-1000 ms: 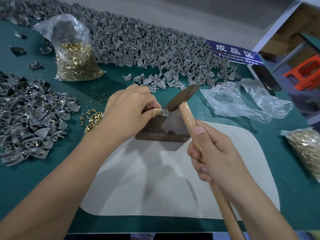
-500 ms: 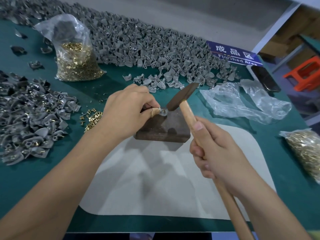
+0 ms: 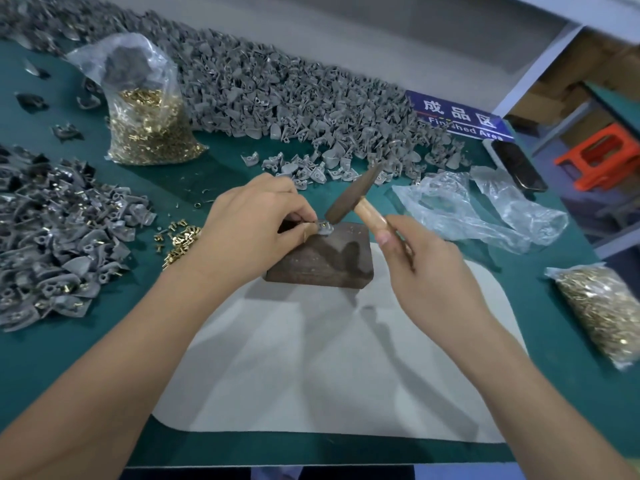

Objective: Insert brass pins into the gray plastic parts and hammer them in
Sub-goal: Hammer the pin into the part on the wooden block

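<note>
My left hand (image 3: 252, 223) pinches a small gray plastic part (image 3: 325, 228) and steadies it on the top left corner of a dark brown block (image 3: 323, 259). My right hand (image 3: 429, 268) grips the wooden handle of a hammer (image 3: 353, 195). Its dark head slants down, and the lower tip touches the part. Loose brass pins (image 3: 180, 239) lie on the green table just left of my left wrist.
A heap of gray parts (image 3: 55, 237) lies at left, a long pile (image 3: 294, 109) along the back. Bags of brass pins stand at back left (image 3: 149, 129) and right edge (image 3: 602, 306). Empty plastic bags (image 3: 478, 209) lie right; a white mat (image 3: 329, 362) lies in front.
The hammer head has dropped from above the part down onto it. My right hand has slid up the handle, closer to the head. My left hand has stayed on the part.
</note>
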A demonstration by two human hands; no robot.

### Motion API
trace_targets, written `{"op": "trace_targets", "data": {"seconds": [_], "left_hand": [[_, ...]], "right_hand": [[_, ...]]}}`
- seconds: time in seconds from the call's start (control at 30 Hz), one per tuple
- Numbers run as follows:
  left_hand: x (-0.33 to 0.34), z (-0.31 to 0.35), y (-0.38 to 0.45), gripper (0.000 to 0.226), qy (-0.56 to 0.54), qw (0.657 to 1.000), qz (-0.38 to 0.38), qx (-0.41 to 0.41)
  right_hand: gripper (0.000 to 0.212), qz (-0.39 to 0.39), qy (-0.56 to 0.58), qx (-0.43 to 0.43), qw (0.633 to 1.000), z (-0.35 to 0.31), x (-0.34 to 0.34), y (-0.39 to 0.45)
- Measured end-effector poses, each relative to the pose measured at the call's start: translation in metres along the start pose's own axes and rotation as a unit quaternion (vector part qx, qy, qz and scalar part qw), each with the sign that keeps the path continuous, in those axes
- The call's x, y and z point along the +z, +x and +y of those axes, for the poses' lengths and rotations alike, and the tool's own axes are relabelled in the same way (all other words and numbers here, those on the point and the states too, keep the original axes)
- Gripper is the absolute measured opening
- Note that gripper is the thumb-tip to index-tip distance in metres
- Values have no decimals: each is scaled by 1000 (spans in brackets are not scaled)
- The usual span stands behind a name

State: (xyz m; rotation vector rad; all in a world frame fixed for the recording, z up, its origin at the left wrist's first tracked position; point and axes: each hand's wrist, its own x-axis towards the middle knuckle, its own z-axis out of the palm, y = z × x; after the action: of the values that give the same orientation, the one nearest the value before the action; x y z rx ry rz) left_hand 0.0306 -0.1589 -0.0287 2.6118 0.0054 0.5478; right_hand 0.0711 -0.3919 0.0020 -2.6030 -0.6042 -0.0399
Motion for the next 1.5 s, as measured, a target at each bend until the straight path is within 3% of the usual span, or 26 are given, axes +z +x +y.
{"op": "trace_targets", "data": {"seconds": [0.17,0.3,0.4,0.5,0.83,0.93,1.03,1.13,1.27,1.37,1.5], "left_hand": [[1,0,0,8,5,1000,5,3],[0,1,0,7,8,1000,2,0],[-1,0,1,7,7,1000,0,-1],[-1,0,0,7,5,1000,-2,-4],[-1,0,1,7,8,1000,-1,-7],[-1,1,1,9,8,1000,-2,-7],[-1,0,1,10,4,1000,2,-4],[-2,0,1,11,9,1000,2,-1],[-2,0,2,10,7,1000,0,2],[-1,-1,1,10,8,1000,4,4],[-1,0,1,8,0,1000,7,2]], "right_hand": [[26,85,42,-14,995,-6,6,-9],[26,40,10,-10,999,-4,7,-9],[26,63,28,-2,998,-4,8,-11],[24,34,25,-2,999,-5,10,-16],[31,93,18,7,995,-9,11,-21],[28,71,-29,-9,997,-10,11,-22],[33,118,-9,1,993,-11,9,-23],[30,89,-51,-19,995,-14,9,-23],[34,126,-39,-7,991,-15,8,-22],[32,83,-86,-24,992,-17,9,-21],[33,123,-46,-10,991,-18,6,-21]]}}
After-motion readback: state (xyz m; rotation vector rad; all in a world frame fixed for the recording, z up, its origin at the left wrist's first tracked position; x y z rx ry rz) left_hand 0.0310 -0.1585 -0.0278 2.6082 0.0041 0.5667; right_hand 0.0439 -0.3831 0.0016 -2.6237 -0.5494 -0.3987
